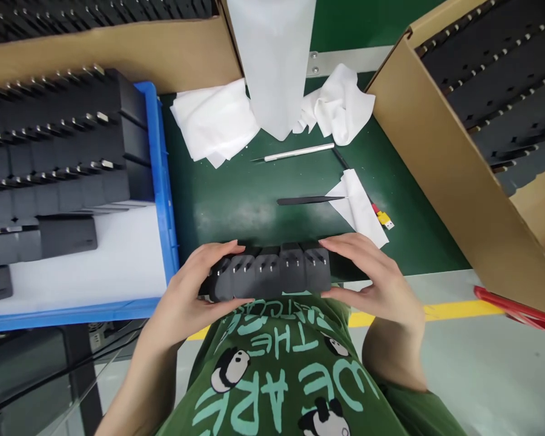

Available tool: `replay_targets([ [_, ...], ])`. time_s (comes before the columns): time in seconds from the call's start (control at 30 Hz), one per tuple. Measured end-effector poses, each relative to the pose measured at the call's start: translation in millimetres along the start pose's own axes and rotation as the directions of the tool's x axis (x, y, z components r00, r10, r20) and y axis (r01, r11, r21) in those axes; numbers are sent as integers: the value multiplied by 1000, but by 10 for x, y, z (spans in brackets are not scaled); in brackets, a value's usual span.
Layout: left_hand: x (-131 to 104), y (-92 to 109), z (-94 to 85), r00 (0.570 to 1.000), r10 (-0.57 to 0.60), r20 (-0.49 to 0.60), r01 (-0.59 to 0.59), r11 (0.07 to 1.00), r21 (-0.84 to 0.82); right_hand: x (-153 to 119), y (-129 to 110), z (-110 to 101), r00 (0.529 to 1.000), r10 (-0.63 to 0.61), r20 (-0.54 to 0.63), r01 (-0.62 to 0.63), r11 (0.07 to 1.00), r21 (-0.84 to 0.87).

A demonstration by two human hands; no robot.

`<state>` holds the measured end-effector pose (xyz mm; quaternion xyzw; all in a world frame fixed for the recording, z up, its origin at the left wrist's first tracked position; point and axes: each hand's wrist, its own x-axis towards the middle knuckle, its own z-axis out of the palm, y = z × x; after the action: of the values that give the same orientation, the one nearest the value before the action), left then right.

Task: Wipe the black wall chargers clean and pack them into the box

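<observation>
A row of several black power adapters (269, 274) is squeezed between my two hands at the near edge of the green table. Their metal prongs face up toward me. My left hand (195, 284) grips the left end, thumb on the near side and fingers on the far side. At the right end, my right hand (372, 275) clasps the row in the same way. Beyond the row lie black tweezers (306, 200) and a thin white-handled pick (295, 152). A folded white cloth (361, 209) rests near my right hand.
A blue tray (163, 181) with rows of adapters stands at the left. On the right is a cardboard box (458, 163) of adapters. White cloths (218, 118) lie at the back beside a hanging white sheet (275, 60). A yellow USB plug (384, 219) sits at the right.
</observation>
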<state>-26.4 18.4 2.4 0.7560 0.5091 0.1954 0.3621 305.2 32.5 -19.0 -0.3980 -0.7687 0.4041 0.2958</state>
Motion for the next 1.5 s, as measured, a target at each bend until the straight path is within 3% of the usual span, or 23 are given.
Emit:
replay_targets([
  [0.57,7,-15,59,996,49,-78,-45,998,45,-82,17,137,998,38,-49,-40,998,-50],
  [0.87,-60,-158,54,977,71,-200,-111,974,-196,-151,-82,52,998,54,12,-53,996,-72],
  [1.07,-80,-163,35,980,103,-168,-143,959,-246,-57,-218,-54,974,42,-224,-95,968,-232],
  [1.2,-88,-161,36,988,82,-129,-110,967,-228,179,-238,-112,967,-32,-254,-59,937,-345],
  [1.33,-108,-154,36,991,67,-117,-92,971,-223,430,-187,-237,968,121,-222,-214,860,-464],
  [1.5,-140,-143,35,991,49,-124,-78,968,-240,425,-56,-333,874,291,-388,-468,715,-519],
])
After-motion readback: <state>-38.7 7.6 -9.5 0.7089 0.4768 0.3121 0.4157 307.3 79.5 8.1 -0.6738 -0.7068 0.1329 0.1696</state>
